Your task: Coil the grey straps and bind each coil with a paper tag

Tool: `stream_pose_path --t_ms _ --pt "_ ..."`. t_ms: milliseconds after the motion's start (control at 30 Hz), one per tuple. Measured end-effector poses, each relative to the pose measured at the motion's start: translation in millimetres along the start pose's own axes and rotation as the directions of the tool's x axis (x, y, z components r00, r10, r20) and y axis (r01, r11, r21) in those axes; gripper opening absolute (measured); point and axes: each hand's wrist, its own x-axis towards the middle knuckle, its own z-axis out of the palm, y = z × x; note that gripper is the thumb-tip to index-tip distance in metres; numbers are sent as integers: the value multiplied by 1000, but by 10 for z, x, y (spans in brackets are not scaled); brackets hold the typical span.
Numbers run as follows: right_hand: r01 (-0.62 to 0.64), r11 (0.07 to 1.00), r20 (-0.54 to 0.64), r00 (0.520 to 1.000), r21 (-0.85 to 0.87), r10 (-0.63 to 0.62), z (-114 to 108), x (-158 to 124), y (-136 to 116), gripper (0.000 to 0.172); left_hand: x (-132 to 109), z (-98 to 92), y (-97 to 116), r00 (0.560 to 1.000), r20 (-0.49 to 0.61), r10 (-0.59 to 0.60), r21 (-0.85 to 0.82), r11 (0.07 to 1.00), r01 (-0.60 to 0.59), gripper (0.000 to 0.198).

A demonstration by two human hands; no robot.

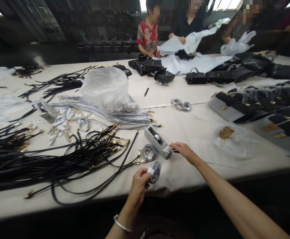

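Observation:
My left hand (pixel 139 183) is closed around a coiled grey strap (pixel 155 172) wrapped in thin covering, held above the near table edge. My right hand (pixel 183 150) reaches forward and pinches at the cutter end of a grey tape dispenser (pixel 157 141) standing on the white table (pixel 199 132). Another coiled grey strap (pixel 148 153) with a gold clasp lies just left of the dispenser. A big tangle of black straps with gold clasps (pixel 47 159) spreads over the table's left side.
A bundle of wrapped grey straps (pixel 115 114) and a clear plastic bag (pixel 106 87) lie in the middle. Two coiled straps (pixel 182 105) sit farther back. Black handbags (pixel 259 103) line the right. Three people (pixel 148 33) handle bags and white paper at the far edge.

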Motion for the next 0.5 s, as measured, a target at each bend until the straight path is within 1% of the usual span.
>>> stream_pose_path --t_ms 100,167,367,500 --pt "-23 1000 42 999 -22 24 85 -153 30 37 33 33 26 1000 -6 11 -8 1000 -11 36" --pt "-26 1000 29 999 -16 26 162 -208 36 37 51 49 51 1000 -8 21 -5 1000 -21 35" --pt "-9 999 -95 995 33 12 386 -246 148 39 73 40 146 998 -36 55 -16 998 -56 34" --pt "21 1000 -192 981 15 -18 483 -210 229 32 75 44 202 996 -42 84 -40 995 -86 33"
